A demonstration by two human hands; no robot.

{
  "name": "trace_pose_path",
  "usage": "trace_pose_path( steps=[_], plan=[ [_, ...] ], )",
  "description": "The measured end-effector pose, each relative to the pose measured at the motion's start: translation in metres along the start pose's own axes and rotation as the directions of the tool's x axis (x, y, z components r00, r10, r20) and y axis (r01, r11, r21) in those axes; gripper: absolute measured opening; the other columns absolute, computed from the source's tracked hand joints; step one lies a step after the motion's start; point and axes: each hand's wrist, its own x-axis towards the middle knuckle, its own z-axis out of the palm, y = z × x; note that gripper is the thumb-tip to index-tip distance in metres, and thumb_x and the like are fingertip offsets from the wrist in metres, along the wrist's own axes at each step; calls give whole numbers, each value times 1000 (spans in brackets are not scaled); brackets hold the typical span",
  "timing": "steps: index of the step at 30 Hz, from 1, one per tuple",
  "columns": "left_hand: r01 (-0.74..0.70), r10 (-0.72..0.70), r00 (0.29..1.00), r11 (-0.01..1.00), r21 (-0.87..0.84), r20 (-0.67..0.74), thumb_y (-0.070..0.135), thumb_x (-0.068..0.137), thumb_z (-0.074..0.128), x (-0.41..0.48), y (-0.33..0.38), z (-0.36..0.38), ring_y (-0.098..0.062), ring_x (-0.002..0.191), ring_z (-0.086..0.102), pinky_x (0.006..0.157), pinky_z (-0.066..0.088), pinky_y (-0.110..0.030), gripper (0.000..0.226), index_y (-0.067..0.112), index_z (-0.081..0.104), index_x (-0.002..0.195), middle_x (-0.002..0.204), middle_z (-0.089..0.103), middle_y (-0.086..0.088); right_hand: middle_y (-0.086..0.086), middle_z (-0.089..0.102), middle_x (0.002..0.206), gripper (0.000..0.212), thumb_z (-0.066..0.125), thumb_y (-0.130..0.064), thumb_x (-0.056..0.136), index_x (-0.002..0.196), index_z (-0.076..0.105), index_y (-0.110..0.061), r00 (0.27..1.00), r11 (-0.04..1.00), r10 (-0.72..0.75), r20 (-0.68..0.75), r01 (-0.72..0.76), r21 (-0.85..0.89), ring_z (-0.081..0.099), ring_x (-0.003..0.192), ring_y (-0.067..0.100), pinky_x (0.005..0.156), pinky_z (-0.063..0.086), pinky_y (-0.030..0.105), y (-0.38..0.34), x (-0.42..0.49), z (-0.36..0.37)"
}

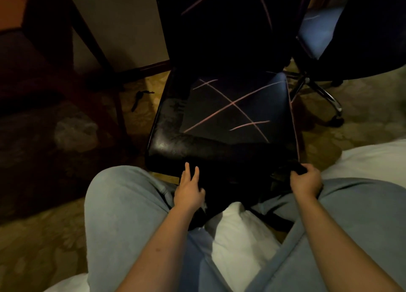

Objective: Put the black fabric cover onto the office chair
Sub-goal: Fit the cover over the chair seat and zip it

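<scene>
We face the office chair at 12 o'clock, its black fabric cover, crossed with pink lines, spread over the back and most of the seat. At the seat's 5 o'clock our right hand clenches a bunch of the cover. At 7 o'clock our left hand, fingers straight, seemingly presses the dark hem.

open carpet left of the office chair, up to a table leg; right, a second chair's chrome base crowds close (knees flank the front).
</scene>
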Motion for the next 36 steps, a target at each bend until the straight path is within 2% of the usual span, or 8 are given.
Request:
trace_pose_path(
  steps=[6, 9, 14, 19, 23, 30, 32, 36],
  plan=[
    [69, -72, 995, 997, -35, -74, 25, 98, 47, -1, 5, 0, -20, 149, -1, 111, 34, -34, 70, 22, 7, 155, 160, -20, 0, 18, 68, 93, 11, 69, -10, 83, 93, 68, -5, 973, 996, -40, 226, 56, -64, 61, 84, 31, 69, 45, 30, -3, 3, -15],
    [86, -95, 989, 993, -78, -115, 24, 98, 48, -4, 5, -1, -20, 149, 3, 111, 35, -35, 70, 22, 9, 155, 161, -17, -1, 17, 69, 93, 13, 73, -7, 79, 91, 69, -7, 958, 994, -57, 280, 81, -75, 62, 85, 30, 73, 49, 32, -4, -4, -14],
    [10, -12, 994, 1000, -19, -107, 25, 95, 50, -9, 11, 2, -22, 149, 8, 106, 40, -36, 72, 23, 11, 155, 162, -10, -2, 12, 68, 80, 14, 73, -5, 76, 77, 64, -16, 936, 992, -81, 342, 110, -66, 63, 78, 29, 70, 52, 32, -8, -33, -9],
    [-92, 91, 996, 994, 61, 25, 27, 97, 48, -15, 21, 8, -25, 148, 12, 107, 39, -40, 69, 22, 11, 155, 163, -3, -4, 4, 64, 73, 15, 70, -3, 77, 74, 65, -17, 909, 986, -139, 392, 163, -28, 62, 77, 25, 66, 43, 26, -14, -67, 2],
    [-141, 133, 987, 987, 77, 92, 26, 97, 47, -20, 25, 13, -25, 148, 11, 110, 36, -39, 69, 21, 11, 155, 163, -2, -6, -1, 63, 76, 16, 71, -4, 79, 76, 65, -19, 850, 976, -204, 485, 214, 34, 59, 78, 17, 72, 42, 23, -21, -90, 8],
    [-127, 114, 986, 987, 103, 123, 25, 98, 44, -31, 29, 12, -25, 147, 16, 112, 34, -41, 65, 20, 14, 155, 163, 4, -9, 3, 59, 107, 33, 60, 6, 77, 97, 71, -17, 730, 887, -375, 571, 462, -8, 58, 99, 20, 88, 46, 26, -28, -119, 25],
    [-118, 105, 985, 989, 93, 134, 23, 99, 42, -33, 27, 11, -27, 147, 17, 113, 31, -40, 64, 18, 12, 155, 163, 5, -9, 2, 57, 109, 33, 60, 6, 77, 98, 70, -17, 748, 878, -408, 524, 478, 2, 58, 98, 21, 86, 46, 26, -31, -116, 24],
    [-100, 84, 983, 990, 96, 165, 20, 100, 40, -36, 24, 7, -30, 144, 25, 111, 33, -38, 65, 16, 7, 156, 163, 2, -10, 11, 60, 108, 26, 65, -1, 80, 103, 69, -13, 911, 959, -281, 300, 280, 47, 60, 97, 30, 84, 51, 36, -34, -92, 17]
  ],
)
